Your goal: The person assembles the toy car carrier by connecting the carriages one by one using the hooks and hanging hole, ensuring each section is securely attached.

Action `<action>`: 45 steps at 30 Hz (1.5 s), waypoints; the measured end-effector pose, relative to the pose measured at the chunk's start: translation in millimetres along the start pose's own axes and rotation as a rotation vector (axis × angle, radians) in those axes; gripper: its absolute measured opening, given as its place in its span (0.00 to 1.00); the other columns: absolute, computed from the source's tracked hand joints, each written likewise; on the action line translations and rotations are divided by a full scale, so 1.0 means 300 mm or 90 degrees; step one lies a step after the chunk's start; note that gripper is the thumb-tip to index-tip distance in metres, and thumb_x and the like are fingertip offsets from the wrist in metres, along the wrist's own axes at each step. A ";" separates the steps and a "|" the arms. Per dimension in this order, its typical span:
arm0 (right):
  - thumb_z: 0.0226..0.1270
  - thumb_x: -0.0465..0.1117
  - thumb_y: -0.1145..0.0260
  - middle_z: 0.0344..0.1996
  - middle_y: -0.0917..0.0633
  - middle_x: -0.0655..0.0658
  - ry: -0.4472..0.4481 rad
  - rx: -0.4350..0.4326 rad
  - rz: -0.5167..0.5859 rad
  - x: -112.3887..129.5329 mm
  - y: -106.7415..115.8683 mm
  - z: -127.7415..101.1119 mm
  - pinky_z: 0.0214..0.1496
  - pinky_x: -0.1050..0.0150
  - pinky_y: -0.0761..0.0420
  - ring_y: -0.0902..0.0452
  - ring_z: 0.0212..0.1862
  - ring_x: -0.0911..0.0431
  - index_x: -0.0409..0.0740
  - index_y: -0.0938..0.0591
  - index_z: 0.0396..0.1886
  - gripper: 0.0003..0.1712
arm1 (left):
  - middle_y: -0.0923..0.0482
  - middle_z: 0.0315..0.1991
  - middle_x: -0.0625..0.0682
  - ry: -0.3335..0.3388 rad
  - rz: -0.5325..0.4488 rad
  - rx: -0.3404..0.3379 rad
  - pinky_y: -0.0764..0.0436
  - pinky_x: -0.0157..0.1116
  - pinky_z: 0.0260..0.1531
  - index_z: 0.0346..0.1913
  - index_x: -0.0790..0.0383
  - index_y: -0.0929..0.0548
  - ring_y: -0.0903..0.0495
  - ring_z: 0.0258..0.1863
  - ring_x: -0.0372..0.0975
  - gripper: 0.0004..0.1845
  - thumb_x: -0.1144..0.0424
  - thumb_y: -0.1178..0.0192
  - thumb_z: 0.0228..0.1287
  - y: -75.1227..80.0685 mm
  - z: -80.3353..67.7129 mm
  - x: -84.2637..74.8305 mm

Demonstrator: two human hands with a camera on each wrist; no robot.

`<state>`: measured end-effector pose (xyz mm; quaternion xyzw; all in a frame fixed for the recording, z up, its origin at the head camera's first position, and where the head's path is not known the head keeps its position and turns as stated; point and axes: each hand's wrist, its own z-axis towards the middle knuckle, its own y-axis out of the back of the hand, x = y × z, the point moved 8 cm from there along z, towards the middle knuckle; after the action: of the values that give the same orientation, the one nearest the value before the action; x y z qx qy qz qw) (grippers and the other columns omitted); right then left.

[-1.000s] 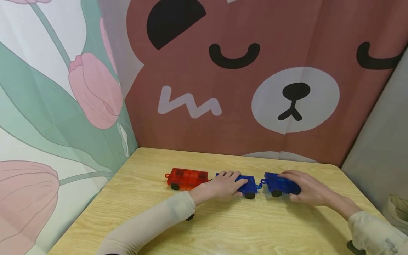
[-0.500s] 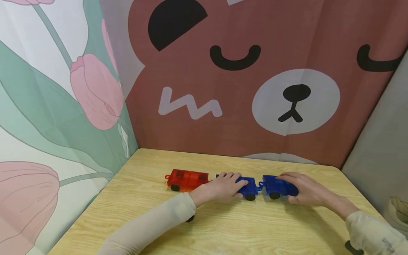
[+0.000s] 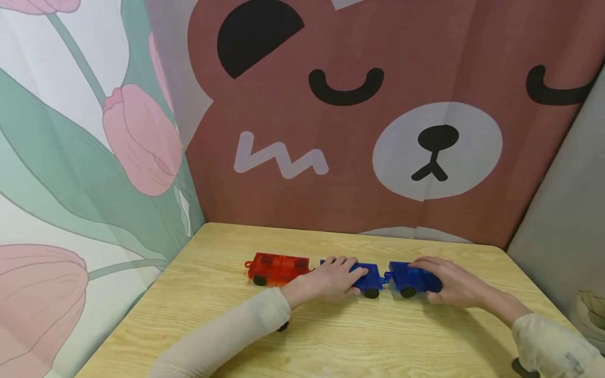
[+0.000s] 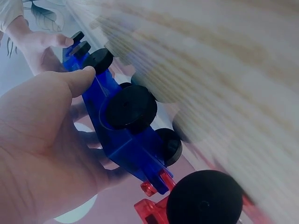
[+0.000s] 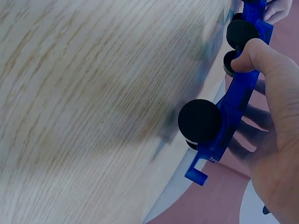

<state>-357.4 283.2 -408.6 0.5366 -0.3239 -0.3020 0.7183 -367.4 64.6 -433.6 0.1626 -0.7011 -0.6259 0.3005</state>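
Observation:
Three flat toy train cars with black wheels stand in a row across the table. My left hand [image 3: 333, 279] grips the middle blue car [image 3: 371, 275] from above. In the left wrist view, its thumb lies along that car's side [image 4: 100, 105], by a wheel. My right hand [image 3: 456, 282] holds the right-hand blue car [image 3: 400, 274] by its right end, its thumb at a wheel [image 5: 243, 35] in the right wrist view. Hook and loop [image 3: 386, 277] meet between the two blue cars. The translucent red car [image 3: 281, 268] is at the left, its coupling [image 4: 156, 184] joined to the middle car's.
Part of a black wheel [image 3: 282, 326] shows below my left sleeve. A dark object [image 3: 523, 366] lies partly hidden beneath the right sleeve. A bear-print cloth [image 3: 350, 194] hangs behind the wooden table [image 3: 359, 341], and a pot [image 3: 591, 312] stands off its right side.
My right hand has moved slightly left with its blue car, bringing its loop onto the middle car's hook. The left hand and the red car have stayed in place.

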 end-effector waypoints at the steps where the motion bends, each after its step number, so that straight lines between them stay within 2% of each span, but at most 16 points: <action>1: 0.43 0.42 0.28 0.59 0.29 0.46 0.001 0.001 0.000 -0.001 -0.001 0.000 0.50 0.46 0.29 0.33 0.58 0.46 0.50 0.28 0.62 0.40 | 0.48 0.69 0.48 0.001 0.002 0.000 0.43 0.45 0.61 0.72 0.39 0.49 0.45 0.65 0.41 0.32 0.38 0.64 0.66 0.001 -0.001 0.000; 18: 0.46 0.40 0.30 0.61 0.32 0.45 0.015 0.033 0.007 -0.006 -0.039 0.015 0.51 0.47 0.30 0.35 0.60 0.46 0.50 0.30 0.64 0.40 | 0.50 0.69 0.47 0.006 0.025 -0.001 0.42 0.45 0.60 0.72 0.39 0.50 0.45 0.64 0.42 0.32 0.38 0.65 0.67 -0.009 -0.008 0.012; 21: 0.49 0.40 0.31 0.63 0.35 0.45 0.013 0.057 0.027 0.000 -0.045 0.021 0.53 0.45 0.32 0.38 0.61 0.45 0.50 0.33 0.66 0.41 | 0.53 0.70 0.47 0.008 -0.007 0.005 0.45 0.45 0.62 0.72 0.38 0.51 0.48 0.66 0.41 0.32 0.38 0.65 0.67 -0.010 -0.020 0.024; 24: 0.55 0.44 0.32 0.66 0.40 0.46 0.001 0.087 0.086 0.002 -0.046 0.032 0.54 0.42 0.35 0.43 0.65 0.44 0.54 0.38 0.69 0.41 | 0.58 0.72 0.47 0.008 -0.077 0.003 0.50 0.46 0.63 0.72 0.37 0.55 0.54 0.68 0.41 0.33 0.36 0.66 0.65 -0.005 -0.042 0.050; 27: 0.59 0.50 0.33 0.68 0.43 0.47 -0.017 0.080 0.144 0.001 -0.014 0.040 0.54 0.40 0.36 0.46 0.66 0.45 0.60 0.43 0.71 0.42 | 0.65 0.73 0.47 0.027 -0.130 -0.032 0.56 0.47 0.64 0.73 0.38 0.60 0.61 0.70 0.43 0.36 0.34 0.68 0.64 0.033 -0.076 0.100; 29: 0.59 0.55 0.34 0.69 0.45 0.49 -0.032 0.055 0.154 0.003 0.027 0.044 0.54 0.39 0.37 0.48 0.67 0.47 0.64 0.47 0.72 0.45 | 0.67 0.73 0.49 0.060 -0.138 -0.072 0.58 0.49 0.64 0.73 0.39 0.63 0.64 0.70 0.45 0.37 0.34 0.69 0.64 0.083 -0.107 0.150; 32: 0.57 0.61 0.36 0.70 0.48 0.51 -0.058 0.004 0.100 0.014 0.105 0.050 0.56 0.37 0.41 0.50 0.68 0.47 0.66 0.52 0.72 0.49 | 0.68 0.73 0.51 0.146 -0.135 -0.137 0.61 0.51 0.63 0.73 0.40 0.64 0.66 0.70 0.49 0.37 0.34 0.70 0.66 0.167 -0.162 0.247; 34: 0.57 0.65 0.38 0.71 0.52 0.50 -0.080 -0.022 0.043 0.024 0.153 0.059 0.60 0.37 0.49 0.55 0.69 0.46 0.66 0.56 0.73 0.51 | 0.68 0.73 0.52 0.213 -0.135 -0.172 0.62 0.52 0.63 0.73 0.39 0.64 0.66 0.69 0.51 0.36 0.34 0.70 0.66 0.212 -0.207 0.313; 36: 0.57 0.67 0.42 0.72 0.56 0.48 -0.100 -0.056 -0.014 0.033 0.197 0.069 0.63 0.39 0.61 0.61 0.70 0.45 0.64 0.59 0.73 0.52 | 0.68 0.73 0.53 0.275 -0.136 -0.203 0.63 0.53 0.63 0.73 0.39 0.63 0.66 0.69 0.52 0.37 0.33 0.69 0.65 0.235 -0.251 0.372; 38: 0.59 0.69 0.45 0.72 0.61 0.47 -0.119 -0.085 -0.064 0.037 0.231 0.076 0.64 0.44 0.72 0.67 0.70 0.45 0.61 0.62 0.73 0.52 | 0.68 0.73 0.54 0.325 -0.141 -0.222 0.64 0.54 0.62 0.73 0.39 0.61 0.67 0.69 0.53 0.38 0.31 0.69 0.64 0.237 -0.295 0.418; 40: 0.60 0.69 0.47 0.72 0.65 0.47 -0.140 -0.111 -0.092 0.035 0.250 0.076 0.63 0.47 0.78 0.72 0.70 0.46 0.60 0.63 0.73 0.52 | 0.67 0.73 0.55 0.364 -0.154 -0.225 0.65 0.56 0.61 0.73 0.41 0.60 0.67 0.69 0.54 0.40 0.30 0.67 0.63 0.215 -0.333 0.451; 42: 0.60 0.70 0.48 0.71 0.68 0.47 -0.157 -0.122 -0.098 0.026 0.249 0.072 0.61 0.47 0.81 0.76 0.69 0.46 0.57 0.63 0.74 0.52 | 0.68 0.72 0.55 0.398 -0.174 -0.205 0.67 0.58 0.60 0.73 0.42 0.60 0.69 0.69 0.55 0.41 0.29 0.65 0.61 0.171 -0.366 0.478; 45: 0.60 0.70 0.49 0.70 0.71 0.48 -0.186 -0.118 -0.071 0.002 0.221 0.055 0.59 0.44 0.82 0.79 0.69 0.45 0.57 0.64 0.73 0.53 | 0.68 0.72 0.57 0.433 -0.203 -0.166 0.68 0.62 0.57 0.73 0.43 0.59 0.71 0.68 0.56 0.43 0.28 0.64 0.60 0.104 -0.404 0.506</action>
<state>-364.4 289.3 -340.9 0.4357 -0.3653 -0.4442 0.6924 -403.3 -116.4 -365.8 0.4278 -0.4424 -0.6589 0.4325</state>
